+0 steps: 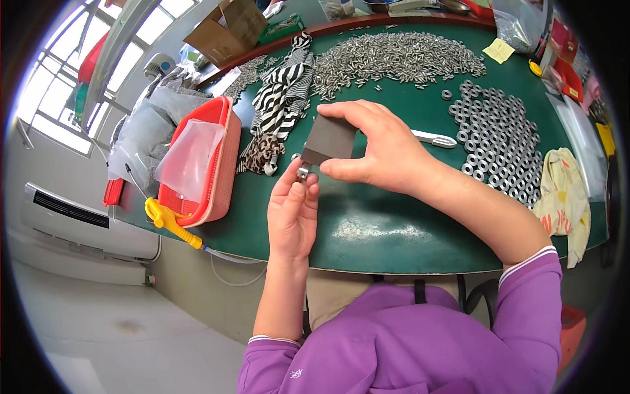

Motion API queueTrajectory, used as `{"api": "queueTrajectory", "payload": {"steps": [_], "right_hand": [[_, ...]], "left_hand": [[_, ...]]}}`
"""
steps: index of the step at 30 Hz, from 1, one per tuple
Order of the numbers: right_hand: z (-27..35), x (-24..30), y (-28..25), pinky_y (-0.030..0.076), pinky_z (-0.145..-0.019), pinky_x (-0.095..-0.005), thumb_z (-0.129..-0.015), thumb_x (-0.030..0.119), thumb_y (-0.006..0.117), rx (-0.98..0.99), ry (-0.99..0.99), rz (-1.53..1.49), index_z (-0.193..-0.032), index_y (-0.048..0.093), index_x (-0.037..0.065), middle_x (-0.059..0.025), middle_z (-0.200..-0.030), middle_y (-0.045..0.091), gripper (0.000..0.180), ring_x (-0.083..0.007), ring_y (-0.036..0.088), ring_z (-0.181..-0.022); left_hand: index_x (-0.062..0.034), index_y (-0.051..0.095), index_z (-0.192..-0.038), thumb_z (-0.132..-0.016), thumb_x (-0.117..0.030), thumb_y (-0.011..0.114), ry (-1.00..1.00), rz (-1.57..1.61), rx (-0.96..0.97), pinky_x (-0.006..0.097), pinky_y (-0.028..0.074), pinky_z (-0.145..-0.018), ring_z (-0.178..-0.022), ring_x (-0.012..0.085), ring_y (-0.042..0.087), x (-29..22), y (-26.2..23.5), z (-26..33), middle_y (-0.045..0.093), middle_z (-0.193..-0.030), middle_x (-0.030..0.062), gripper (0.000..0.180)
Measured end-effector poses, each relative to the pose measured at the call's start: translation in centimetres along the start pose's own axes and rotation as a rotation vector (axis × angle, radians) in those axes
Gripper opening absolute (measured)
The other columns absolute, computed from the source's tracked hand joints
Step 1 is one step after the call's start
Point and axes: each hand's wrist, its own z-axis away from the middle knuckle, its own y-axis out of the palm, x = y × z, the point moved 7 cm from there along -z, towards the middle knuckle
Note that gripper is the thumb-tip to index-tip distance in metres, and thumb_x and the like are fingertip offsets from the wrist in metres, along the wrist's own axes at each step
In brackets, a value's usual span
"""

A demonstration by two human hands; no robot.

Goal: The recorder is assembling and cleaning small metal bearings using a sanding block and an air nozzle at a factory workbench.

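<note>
A dark grey rectangular block point(330, 140) is gripped in my right hand point(392, 148), thumb on its near side and fingers over the far side. Just below the block's lower left corner, my left hand point(292, 220) pinches a small shiny metal part point(303, 172) between thumb and fingers. The block is very near or touching that part; I cannot tell which. Both hands are raised above the green table point(387, 253). Beyond them lies a heap of small metal pins point(400, 58). Several steel rings point(495, 134) are spread to the right.
To the left stands a red plastic basket point(226, 172) with a clear bag inside, and a yellow-handled air gun point(167, 220) beside it. Striped cloth point(283, 92) lies behind my left hand. A white tool point(433, 138), a yellow note point(499, 50) and a pale cloth point(566, 197) are right.
</note>
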Motion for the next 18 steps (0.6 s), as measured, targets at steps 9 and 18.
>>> {"api": "queueTrajectory", "payload": {"steps": [9, 18], "right_hand": [[2.3, 5.4, 2.0, 0.041, -0.085, -0.0409, -0.061, 0.036, 0.072, 0.099, -0.314, 0.025, -0.117, 0.051, 0.010, -0.0113, -0.103, 0.052, 0.065, -0.0295, 0.049, -0.098], [2.6, 5.9, 2.2, 0.041, -0.083, -0.0392, -0.060, 0.035, 0.073, 0.138, -0.321, -0.013, -0.118, 0.051, 0.011, -0.0092, -0.105, 0.052, 0.066, -0.0283, 0.050, -0.098]], "left_hand": [[-0.0027, 0.057, -0.107, -0.084, -0.011, 0.061, 0.045, -0.171, -0.154, 0.030, 0.052, -0.077, -0.090, 0.0170, 0.061, -0.3, -0.5, 0.3, 0.062, -0.104, 0.0090, 0.025], [-0.0019, 0.055, -0.106, -0.081, -0.020, 0.067, 0.042, -0.161, -0.132, 0.028, 0.052, -0.074, -0.086, 0.0149, 0.062, -0.4, 0.5, 0.6, 0.062, -0.099, 0.0082, 0.033]]}}
